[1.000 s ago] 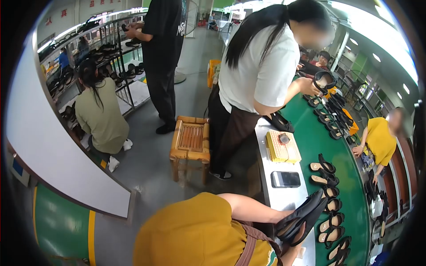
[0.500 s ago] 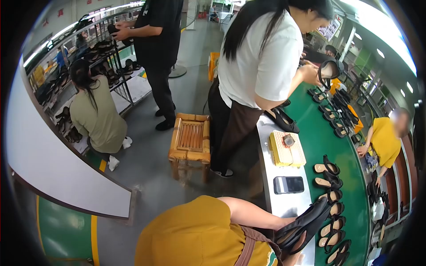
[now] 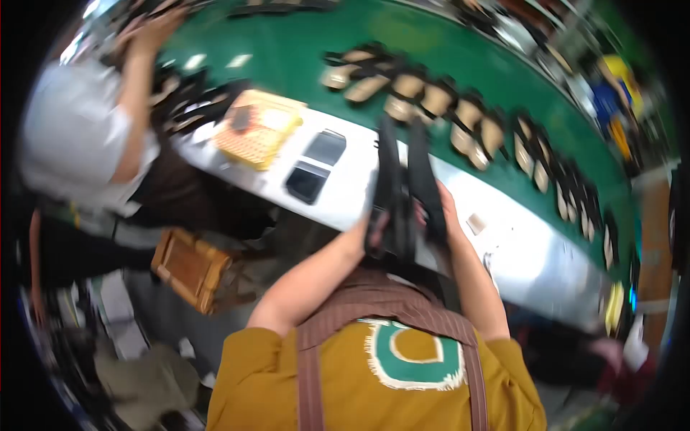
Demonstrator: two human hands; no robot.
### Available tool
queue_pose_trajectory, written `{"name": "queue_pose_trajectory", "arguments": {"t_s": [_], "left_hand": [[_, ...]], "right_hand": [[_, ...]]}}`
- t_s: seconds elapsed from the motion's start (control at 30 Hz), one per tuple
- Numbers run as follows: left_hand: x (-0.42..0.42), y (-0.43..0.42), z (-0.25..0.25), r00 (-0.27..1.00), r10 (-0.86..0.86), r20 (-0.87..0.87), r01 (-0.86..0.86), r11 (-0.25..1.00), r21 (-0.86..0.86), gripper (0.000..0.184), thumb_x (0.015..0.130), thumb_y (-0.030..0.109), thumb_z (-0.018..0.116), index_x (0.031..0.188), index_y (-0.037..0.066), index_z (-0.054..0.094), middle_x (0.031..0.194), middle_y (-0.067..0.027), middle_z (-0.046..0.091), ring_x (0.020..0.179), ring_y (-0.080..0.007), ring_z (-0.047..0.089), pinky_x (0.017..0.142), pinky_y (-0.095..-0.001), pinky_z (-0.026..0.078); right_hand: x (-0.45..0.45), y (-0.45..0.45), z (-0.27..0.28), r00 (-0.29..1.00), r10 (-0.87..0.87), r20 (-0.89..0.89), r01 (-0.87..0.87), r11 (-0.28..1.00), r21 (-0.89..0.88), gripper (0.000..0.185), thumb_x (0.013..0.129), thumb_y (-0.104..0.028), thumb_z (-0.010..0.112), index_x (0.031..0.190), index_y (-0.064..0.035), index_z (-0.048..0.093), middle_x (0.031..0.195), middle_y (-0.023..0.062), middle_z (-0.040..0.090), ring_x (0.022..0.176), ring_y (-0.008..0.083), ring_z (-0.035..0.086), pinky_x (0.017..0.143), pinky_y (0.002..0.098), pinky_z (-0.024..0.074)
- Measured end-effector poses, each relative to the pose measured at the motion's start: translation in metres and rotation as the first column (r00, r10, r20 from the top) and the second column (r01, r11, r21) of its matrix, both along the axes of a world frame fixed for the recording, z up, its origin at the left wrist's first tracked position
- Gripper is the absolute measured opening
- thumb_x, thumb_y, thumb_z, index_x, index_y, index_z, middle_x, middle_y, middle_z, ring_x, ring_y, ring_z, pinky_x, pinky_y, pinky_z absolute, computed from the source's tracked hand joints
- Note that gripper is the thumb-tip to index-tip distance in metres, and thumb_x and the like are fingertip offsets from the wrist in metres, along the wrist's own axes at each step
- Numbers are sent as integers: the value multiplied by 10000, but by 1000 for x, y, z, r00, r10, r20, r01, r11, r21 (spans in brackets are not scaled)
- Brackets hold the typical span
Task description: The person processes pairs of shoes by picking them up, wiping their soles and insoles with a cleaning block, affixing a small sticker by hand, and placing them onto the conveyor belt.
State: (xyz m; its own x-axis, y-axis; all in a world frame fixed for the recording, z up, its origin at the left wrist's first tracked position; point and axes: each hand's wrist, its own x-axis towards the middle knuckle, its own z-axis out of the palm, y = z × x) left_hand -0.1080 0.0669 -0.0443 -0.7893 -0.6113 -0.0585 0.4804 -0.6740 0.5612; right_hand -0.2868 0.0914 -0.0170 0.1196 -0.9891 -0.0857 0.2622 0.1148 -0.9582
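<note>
Black shoes (image 3: 392, 190) fill both curled hands (image 3: 449, 208).

L hand (image 3: 371, 226) & R hand (image 3: 447, 207) hold blk shoes (image 3: 392, 179), blurred, nr desk (image 3: 532, 251) edge. From shoes: sandals (image 3: 468, 115) along green surface (image 3: 302, 61), approx 12 to 3 o'clock; yel. block (image 3: 255, 140) on desk, 10 o'clock; stool (image 3: 188, 266), 8 o'clock.

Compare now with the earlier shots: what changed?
The view swung right, off the aisle and onto the green surface. In the picture, the sandals went from lower right to upper middle and right; the held black shoes went from lower right to near centre. No new grasp or release visible. Unchanged: left hand and right hand on the shoes, yellow box on the metal strip.
</note>
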Motion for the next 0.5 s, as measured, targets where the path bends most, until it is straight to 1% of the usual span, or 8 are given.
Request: {"name": "queue_pose_trajectory", "arguments": {"t_s": [0.03,0.07,0.13,0.2,0.27,0.4,0.47,0.5], "left_hand": [[0,3,27,974,25,225,-55,990,128,314,944,296,507,982,4,614,930,-105,655,879,-210,648,831,-314,519],[-6,-4,4,991,28,133,-56,976,212,333,953,297,484,981,-9,611,901,-114,655,844,-229,653,831,-331,529],[0,-4,32,982,-9,189,-32,976,214,365,959,317,470,1006,-17,612,890,-122,654,819,-235,653,823,-341,536],[0,-5,23,989,-24,144,-11,972,235,391,961,344,466,1009,-15,612,882,-125,654,820,-233,652,802,-335,541],[-1,-5,29,993,-17,121,-21,951,307,392,960,351,468,1008,-11,612,878,-124,655,809,-230,652,780,-328,546],[-1,-3,27,990,-38,133,-4,952,305,411,957,371,478,1033,-10,610,879,-128,658,814,-232,658,767,-332,559],[-1,-4,24,996,-29,90,4,964,267,439,961,391,475,1098,-10,588,931,-133,656,827,-238,665,751,-335,573],[-1,-6,25,996,-26,88,1,964,265,439,961,391,475,1098,-10,588,931,-133,656,827,-238,665,751,-335,573]], "right_hand": [[0,3,1,1000,-30,7,30,1000,-2,243,941,-114,508,1165,-23,492,770,42,562,585,96,552,490,226,453],[1,1,4,999,-34,17,35,999,-13,278,919,-68,541,1187,-20,488,808,39,569,615,83,556,507,221,462],[7,4,23,999,-17,36,17,1000,27,277,905,-62,569,1165,-5,493,833,39,573,626,72,551,512,214,465],[9,5,21,998,-48,47,46,998,46,282,890,-43,585,1154,3,497,825,40,574,633,75,563,514,209,468],[8,2,22,997,-69,14,68,995,71,281,867,-14,566,1136,-40,491,705,35,547,555,95,531,473,213,418],[8,3,27,998,-70,0,69,993,90,315,864,-22,575,1166,-40,487,735,33,555,549,89,530,471,211,420],[9,1,31,991,-59,-118,64,997,40,373,863,-43,586,1219,-42,474,786,31,570,559,84,537,479,209,428],[13,2,39,987,-64,-145,76,994,82,412,862,-60,587,1254,-45,463,824,26,578,582,80,547,493,209,440]]}}
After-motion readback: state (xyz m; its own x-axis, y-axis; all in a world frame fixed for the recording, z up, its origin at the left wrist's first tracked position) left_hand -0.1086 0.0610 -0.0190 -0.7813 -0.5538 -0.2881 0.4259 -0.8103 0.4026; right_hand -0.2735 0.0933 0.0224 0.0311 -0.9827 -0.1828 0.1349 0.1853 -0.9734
